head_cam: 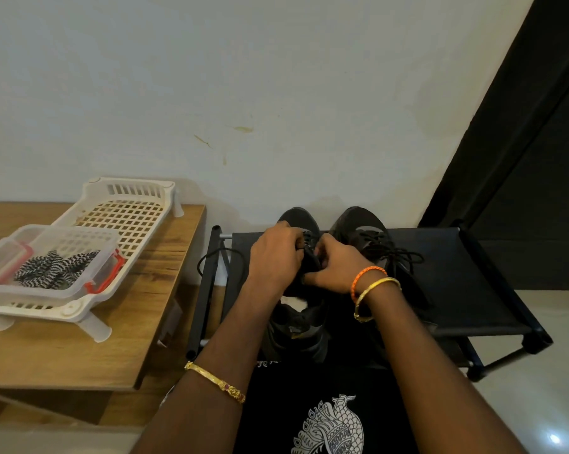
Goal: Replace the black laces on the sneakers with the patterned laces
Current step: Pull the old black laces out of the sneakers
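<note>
Two black sneakers stand side by side on a black shoe rack (456, 276). Over the left sneaker (301, 326) both hands work at the lacing. My left hand (275, 253) pinches the black lace (221, 253) near the eyelets, and a loose loop of it hangs off the rack's left side. My right hand (334, 267) grips the lace and tongue from the right. The right sneaker (365, 231) keeps its black lace tied in a bow. Black-and-white patterned laces (52, 268) lie in a clear plastic box (90, 283) on the left.
The clear box sits in a white plastic slatted rack (129, 211) on a wooden table (64, 352) left of the shoe rack. A white wall is close behind the shoes. A dark curtain or door (522, 158) fills the right side.
</note>
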